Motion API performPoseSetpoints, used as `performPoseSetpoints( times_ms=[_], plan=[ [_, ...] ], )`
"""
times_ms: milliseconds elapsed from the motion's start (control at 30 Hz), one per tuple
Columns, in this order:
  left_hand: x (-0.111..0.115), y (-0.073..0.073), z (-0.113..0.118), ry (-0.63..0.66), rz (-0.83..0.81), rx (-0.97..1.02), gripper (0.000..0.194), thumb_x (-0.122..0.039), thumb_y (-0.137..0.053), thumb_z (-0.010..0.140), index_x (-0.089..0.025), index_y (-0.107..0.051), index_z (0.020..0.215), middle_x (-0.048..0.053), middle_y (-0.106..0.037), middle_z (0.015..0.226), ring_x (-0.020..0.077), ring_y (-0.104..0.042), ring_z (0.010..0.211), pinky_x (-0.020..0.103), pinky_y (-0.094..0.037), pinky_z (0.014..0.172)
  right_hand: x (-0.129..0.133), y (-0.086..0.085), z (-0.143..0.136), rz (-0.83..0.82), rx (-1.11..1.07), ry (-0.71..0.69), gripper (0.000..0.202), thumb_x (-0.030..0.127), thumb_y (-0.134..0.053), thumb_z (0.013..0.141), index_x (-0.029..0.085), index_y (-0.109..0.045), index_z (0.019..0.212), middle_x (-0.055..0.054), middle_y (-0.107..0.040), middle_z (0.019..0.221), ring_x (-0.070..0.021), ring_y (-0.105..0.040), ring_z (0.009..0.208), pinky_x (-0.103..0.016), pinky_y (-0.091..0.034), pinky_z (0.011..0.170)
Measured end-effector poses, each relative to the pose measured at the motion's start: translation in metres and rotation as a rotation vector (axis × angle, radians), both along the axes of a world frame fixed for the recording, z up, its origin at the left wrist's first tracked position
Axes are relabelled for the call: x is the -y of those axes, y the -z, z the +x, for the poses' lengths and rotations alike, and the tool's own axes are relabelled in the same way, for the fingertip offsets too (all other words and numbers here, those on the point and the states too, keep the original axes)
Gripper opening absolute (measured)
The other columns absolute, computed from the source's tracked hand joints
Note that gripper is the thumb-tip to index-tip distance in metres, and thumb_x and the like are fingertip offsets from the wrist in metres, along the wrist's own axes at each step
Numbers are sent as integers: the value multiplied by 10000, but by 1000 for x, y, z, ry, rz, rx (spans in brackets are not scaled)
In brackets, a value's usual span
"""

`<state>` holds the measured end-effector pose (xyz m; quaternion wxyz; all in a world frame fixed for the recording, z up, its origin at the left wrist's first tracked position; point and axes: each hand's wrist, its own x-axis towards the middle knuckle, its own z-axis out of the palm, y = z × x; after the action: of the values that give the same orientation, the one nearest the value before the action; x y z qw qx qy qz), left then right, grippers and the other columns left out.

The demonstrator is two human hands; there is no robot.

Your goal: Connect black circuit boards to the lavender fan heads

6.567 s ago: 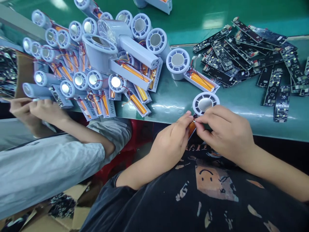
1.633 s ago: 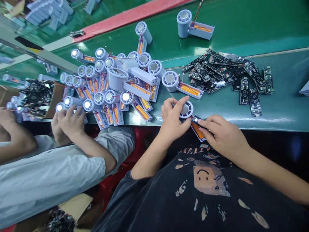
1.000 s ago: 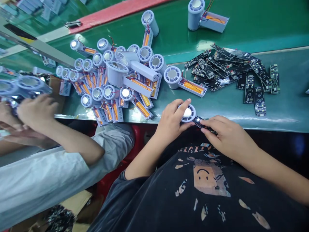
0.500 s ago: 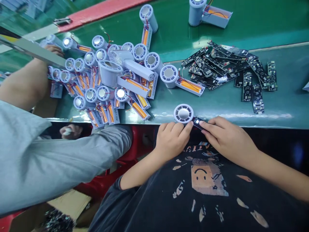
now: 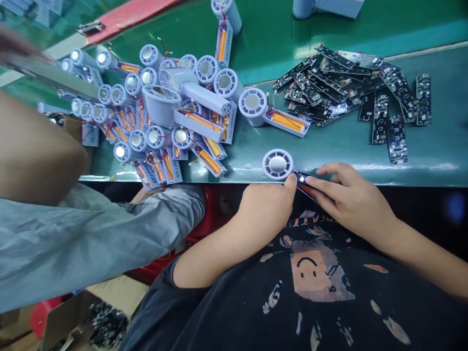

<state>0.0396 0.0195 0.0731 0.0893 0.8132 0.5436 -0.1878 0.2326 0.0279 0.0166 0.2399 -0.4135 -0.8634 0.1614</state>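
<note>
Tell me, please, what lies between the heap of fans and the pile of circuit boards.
In the head view, a single fan with an orange battery lies between them.

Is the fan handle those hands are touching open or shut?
Partly open: a thin orange strip shows beside the black circuit board under the right hand.

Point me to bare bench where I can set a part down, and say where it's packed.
Bare bench lies between the circuit boards and the right hand, and right of the boards. A smaller patch separates the held fan from the heaped fans. It is crowded in that heap and where the boards overlap.
</note>
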Motion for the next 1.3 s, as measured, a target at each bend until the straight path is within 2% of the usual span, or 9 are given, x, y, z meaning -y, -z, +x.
performPoseSetpoints(
  times_ms=[100,200,300,367,433,633,1067,1167,1300],
  plan=[
    [3,-3,-3,23,29,33,421,-183,-512,927,-91,-595,1330,108,-733,746,241,-700,605,286,-435,490,-1,-2,-1,-1,34,26,274,289,-515,1020,205,-761,1110,-122,-679,1114,-227,-676,840,-355,-531,687],
    [11,-5,-14,86,224,176,403,-186,-488,945,-111,-604,1323,69,-717,716,217,-667,588,312,-464,533,-1,-4,-2,17,53,27,306,303,-487,1031,212,-767,1114,-109,-684,1018,-213,-650,800,-331,-493,636],
    [9,-4,-29,114,478,323,443,-211,-513,951,-185,-555,1391,116,-750,1041,253,-697,910,378,-525,782,-3,-6,-2,2,63,30,354,339,-450,1046,200,-766,1126,-107,-671,983,-191,-621,740,-313,-451,583],
    [1,5,-36,149,487,361,466,-240,-563,943,-211,-537,1408,149,-639,1364,321,-587,1233,466,-468,995,-5,-9,-1,-31,59,6,382,334,-419,1053,188,-764,1126,-109,-662,987,-185,-614,731,-311,-451,584],
    [-10,18,-39,182,408,405,434,-263,-584,955,-210,-552,1385,142,-551,1478,338,-470,1363,493,-411,1076,-6,-11,-2,-60,51,-32,372,311,-418,1051,183,-756,1138,-106,-656,1000,-176,-610,731,-306,-462,600],
    [-22,43,-39,160,350,535,359,-450,-590,968,-223,-650,1239,120,-648,1227,282,-536,1108,453,-444,1003,-2,-14,-3,-43,129,-71,321,239,-453,1015,178,-713,1193,-112,-635,1016,-171,-576,729,-283,-459,603],
    [-19,35,-32,82,279,513,320,-417,-672,918,-268,-693,1201,118,-581,1263,291,-481,1078,488,-452,961,-7,-16,-6,-1,169,-97,319,239,-445,1034,183,-753,1096,-89,-656,892,-179,-548,685,-333,-402,633],
    [-16,34,-28,44,273,521,255,-395,-695,905,-269,-730,1124,110,-595,1293,311,-483,1112,511,-449,966,-5,-13,-5,135,167,-72,224,257,-549,1004,214,-768,1009,-71,-677,855,-228,-591,809,-370,-415,713],
    [-13,33,-25,2,295,541,205,-383,-674,923,-246,-745,1058,106,-638,1214,307,-520,1110,510,-463,965,-4,0,6,131,110,12,299,348,-644,958,181,-704,1198,-118,-708,1067,-302,-611,999,-438,-457,835]
  ],
)
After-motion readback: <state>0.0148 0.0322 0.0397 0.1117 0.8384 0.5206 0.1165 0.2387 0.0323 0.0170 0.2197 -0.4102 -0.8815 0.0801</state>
